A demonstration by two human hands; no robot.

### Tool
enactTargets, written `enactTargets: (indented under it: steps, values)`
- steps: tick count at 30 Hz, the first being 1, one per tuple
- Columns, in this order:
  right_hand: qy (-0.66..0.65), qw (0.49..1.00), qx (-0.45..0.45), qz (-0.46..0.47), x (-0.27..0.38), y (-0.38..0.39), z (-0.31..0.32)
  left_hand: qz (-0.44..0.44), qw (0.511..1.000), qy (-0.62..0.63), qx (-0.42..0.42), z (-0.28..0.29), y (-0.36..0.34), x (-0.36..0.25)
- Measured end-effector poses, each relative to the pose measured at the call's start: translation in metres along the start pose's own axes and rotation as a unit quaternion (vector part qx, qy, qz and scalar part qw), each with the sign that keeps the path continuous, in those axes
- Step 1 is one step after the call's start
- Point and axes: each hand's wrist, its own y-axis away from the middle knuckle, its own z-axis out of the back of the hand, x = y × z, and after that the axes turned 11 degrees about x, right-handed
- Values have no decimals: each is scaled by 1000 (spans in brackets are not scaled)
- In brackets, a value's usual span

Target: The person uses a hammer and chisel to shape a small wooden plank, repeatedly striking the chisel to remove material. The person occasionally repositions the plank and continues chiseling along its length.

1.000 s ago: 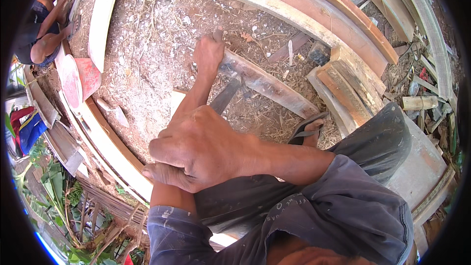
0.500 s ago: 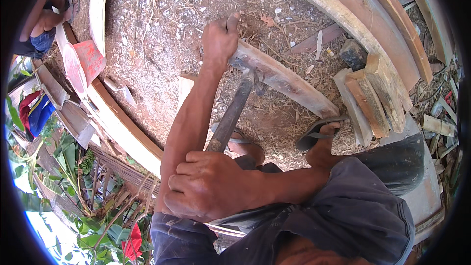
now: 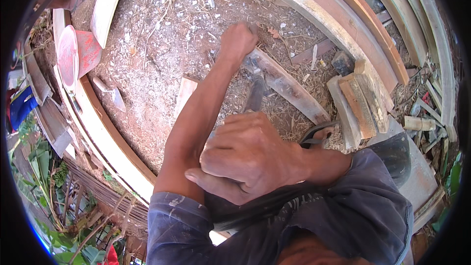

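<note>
My left hand [image 3: 238, 39] is closed round the upper end of a worn, stained board [image 3: 289, 88] that slants across the ground, its lower end beside my sandalled foot [image 3: 319, 136]. My right hand [image 3: 245, 162] is in a fist on the dark handle of a hammer [image 3: 255, 93], close below the camera and partly covering my left forearm. The hammer's head lies over the board, just below my left hand; whether it touches is unclear. A short pale offcut [image 3: 185, 93] lies left of my forearm.
Long planks [image 3: 373, 39] lie at the upper right, with short wood blocks [image 3: 363, 110] at my right. At left are a red plastic container [image 3: 88, 54], a trowel [image 3: 117, 98], a pale beam [image 3: 117, 152] and plants. Another person's leg [image 3: 64, 0] shows at top left.
Since half a second ago my right hand has shifted up and rightward, hiding more of the handle. My left hand remains on the board. The view has shifted, showing less of the other person.
</note>
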Motion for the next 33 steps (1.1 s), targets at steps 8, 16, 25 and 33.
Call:
enactTargets:
  steps: [8, 16, 25, 33]
  values:
    - [-4, 999, 20, 41, -1, 28, -39, 26, 999, -34, -17, 6, 20, -4]
    - [-73, 992, 9, 101, 21, 63, -31, 78, 995, -54, -11, 24, 54, -24]
    - [-137, 979, -98, 114, 12, 37, 37, 68, 989, -127, -24, 24, 0, -49]
    - [-158, 984, -61, 49, -10, 19, 61, 160, 983, -86, -21, 12, -16, -40]
